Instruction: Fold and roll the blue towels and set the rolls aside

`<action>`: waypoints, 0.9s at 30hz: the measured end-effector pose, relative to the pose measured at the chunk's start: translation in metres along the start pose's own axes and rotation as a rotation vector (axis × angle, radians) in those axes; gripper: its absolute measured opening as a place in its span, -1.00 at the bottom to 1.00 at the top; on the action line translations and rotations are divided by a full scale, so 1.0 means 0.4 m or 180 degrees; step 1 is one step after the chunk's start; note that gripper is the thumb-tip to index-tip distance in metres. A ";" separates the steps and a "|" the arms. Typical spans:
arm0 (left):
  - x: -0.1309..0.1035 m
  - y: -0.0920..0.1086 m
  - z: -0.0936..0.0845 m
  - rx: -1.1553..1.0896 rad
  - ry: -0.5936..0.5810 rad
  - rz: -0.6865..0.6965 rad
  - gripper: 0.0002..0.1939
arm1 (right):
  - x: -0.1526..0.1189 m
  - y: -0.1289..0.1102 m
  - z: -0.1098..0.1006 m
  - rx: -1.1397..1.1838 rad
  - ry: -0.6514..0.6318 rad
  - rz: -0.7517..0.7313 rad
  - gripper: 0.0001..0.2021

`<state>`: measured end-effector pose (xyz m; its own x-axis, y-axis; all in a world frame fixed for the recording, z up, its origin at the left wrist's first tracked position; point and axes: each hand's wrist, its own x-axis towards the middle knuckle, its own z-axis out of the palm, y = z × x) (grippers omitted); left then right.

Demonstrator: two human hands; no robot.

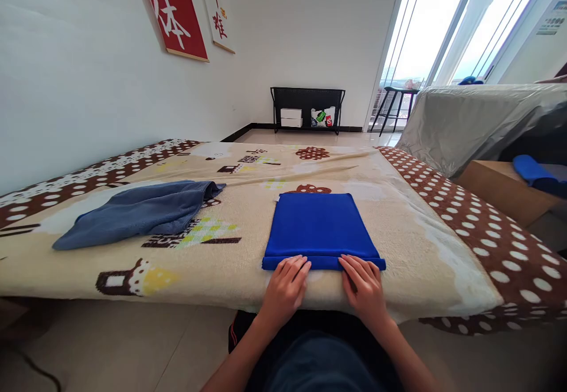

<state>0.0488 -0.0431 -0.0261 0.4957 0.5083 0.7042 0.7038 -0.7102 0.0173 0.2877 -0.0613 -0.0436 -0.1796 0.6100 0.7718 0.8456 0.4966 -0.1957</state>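
A bright blue towel (pixel 316 224) lies flat on the bed, its near edge turned into a narrow roll. My left hand (pixel 287 283) holds the left part of this roll, fingers together over the top. Toward the right end, my right hand (pixel 364 283) grips the same roll in a similar way, its thumb on the near side. A small pale tag shows at the towel's far left corner. Off to the left, apart from both hands, a greyish-blue cloth (pixel 137 212) lies loosely spread with a few wrinkles.
A cream patterned blanket (pixel 248 262) with brown dotted borders covers the bed. To the right stand an open cardboard box (pixel 500 188) with blue cloth on it and a silver-grey covered piece (pixel 447 120). Beyond are a black rack (pixel 308 98) and a stool (pixel 401 91).
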 end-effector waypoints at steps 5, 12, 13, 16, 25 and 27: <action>-0.064 -0.069 -0.066 0.0279 0.0199 -0.0436 -0.63 | -0.035 0.086 -0.053 -0.0354 0.0042 0.0144 -0.66; 0.007 0.049 -0.043 0.0260 -0.0092 -0.0379 -0.61 | 0.004 0.004 0.004 -0.0080 -0.0104 0.0000 -0.59; 0.024 0.066 -0.030 0.0192 -0.0261 -0.0241 -0.59 | 0.015 -0.018 0.018 0.0010 -0.0193 -0.0078 -0.58; 0.056 0.086 0.003 0.0124 -0.0579 -0.0100 -0.55 | 0.041 -0.061 0.044 0.0122 -0.0340 -0.0141 -0.60; -0.046 -0.052 -0.038 0.0586 -0.0348 -0.0777 -0.54 | -0.018 0.085 -0.035 -0.0587 -0.0222 0.0284 -0.63; -0.065 -0.064 -0.048 0.0715 -0.0301 -0.0964 -0.55 | -0.031 0.102 -0.048 -0.0706 -0.0233 0.0336 -0.62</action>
<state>0.0080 -0.0475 -0.0312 0.2856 0.7289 0.6223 0.9142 -0.4020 0.0513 0.3343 -0.0605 -0.0496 -0.1134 0.6983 0.7068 0.9498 0.2850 -0.1292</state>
